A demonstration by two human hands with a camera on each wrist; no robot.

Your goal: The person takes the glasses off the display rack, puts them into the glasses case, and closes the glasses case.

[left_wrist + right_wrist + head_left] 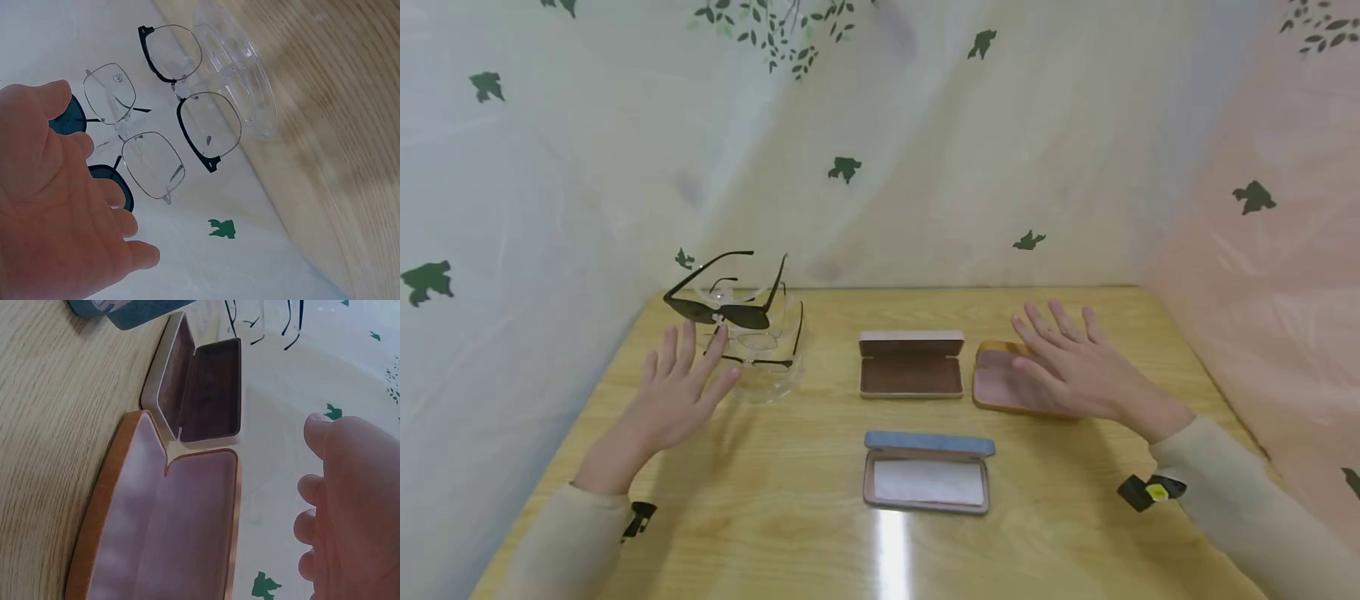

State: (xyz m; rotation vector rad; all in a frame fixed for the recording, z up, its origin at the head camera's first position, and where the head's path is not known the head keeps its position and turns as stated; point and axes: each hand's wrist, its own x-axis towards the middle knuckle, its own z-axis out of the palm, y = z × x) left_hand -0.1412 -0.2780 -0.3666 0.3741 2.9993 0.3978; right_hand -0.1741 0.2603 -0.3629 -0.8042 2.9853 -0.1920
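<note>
Blue case (928, 443) nearest, open on surface (805, 517); loose white cloth (928, 483) might catch on closing. Left hand (670, 400), right hand (1078, 372): fingers spread, holding nothing. Orange case (997, 379) open near right hand. Farther, sunglasses (747, 317) atop clear stand (247, 69); careless left-hand brush could topple them.

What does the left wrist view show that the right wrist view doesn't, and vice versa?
Only the left wrist view shows the left hand, the clear curved base and the lenses of the glasses.

Only the right wrist view shows the right hand, the open orange case, the open brown-lined case and part of the blue case.

Both show the wooden table, the pale cloth with green shapes, and glasses, though the right wrist view catches only their temples.
</note>
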